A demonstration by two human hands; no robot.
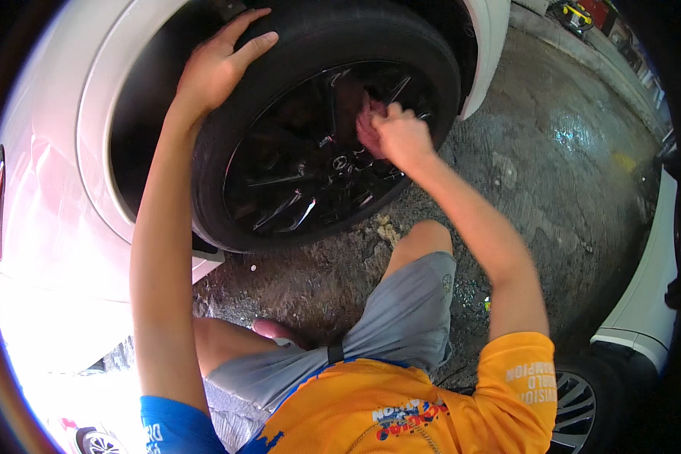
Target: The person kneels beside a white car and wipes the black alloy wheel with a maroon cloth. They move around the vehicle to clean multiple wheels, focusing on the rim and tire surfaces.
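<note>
In front of me is a car wheel with a black tyre (215,187) and a dark multi-spoke alloy rim (284,147). My right hand (403,133) is closed around a reddish cloth (369,127) held against the spokes on the right side of the rim, and looks slightly blurred. Up at the tyre's upper left, my left hand (221,68) rests with thumb and fingers apart and nothing in it. The centre cap (340,163) shows just below and left of the cloth. Part of the rim behind the cloth and right hand is hidden.
The white car's fender (62,159) curves around the wheel on the left. Wet, stained concrete (545,187) lies below and to the right. Another white car (638,295) with a silver wheel (573,408) stands at the right. A raised kerb (596,51) runs along the upper right.
</note>
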